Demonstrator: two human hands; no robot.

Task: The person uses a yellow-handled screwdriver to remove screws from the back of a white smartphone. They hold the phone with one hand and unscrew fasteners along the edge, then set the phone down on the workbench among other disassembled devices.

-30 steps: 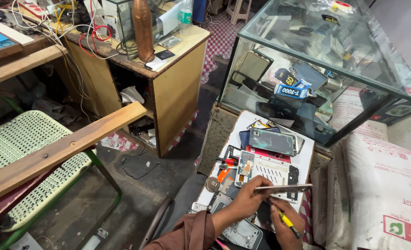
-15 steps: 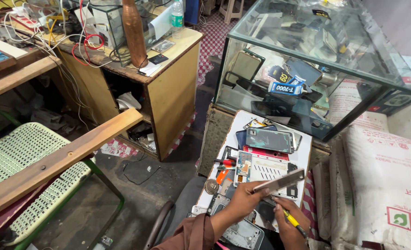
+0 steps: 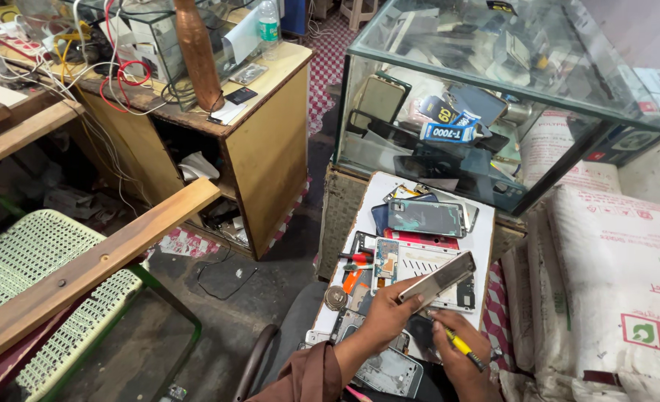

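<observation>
- The left hand (image 3: pixel 386 316) is closed around a flat silver phone (image 3: pixel 438 277) and holds it up, tilted, above the near part of the white board (image 3: pixel 482 246).
- The right hand (image 3: pixel 460 356) is curled around a small yellow screwdriver (image 3: pixel 465 350), just below the phone.
- The board lies on the person's lap and carries many phone parts.
- A dark phone (image 3: pixel 425 218) lies flat near the far edge of the board.
- A phone frame with a green circuit board (image 3: pixel 384 262) sits near the left edge.
- A round silver coin (image 3: pixel 335 298) rests at the left edge, near the left hand.
- A glass case (image 3: pixel 494 97) full of phone parts stands past the far edge of the board.
- A wooden counter (image 3: pixel 263 141) with wires stands to the left.
</observation>
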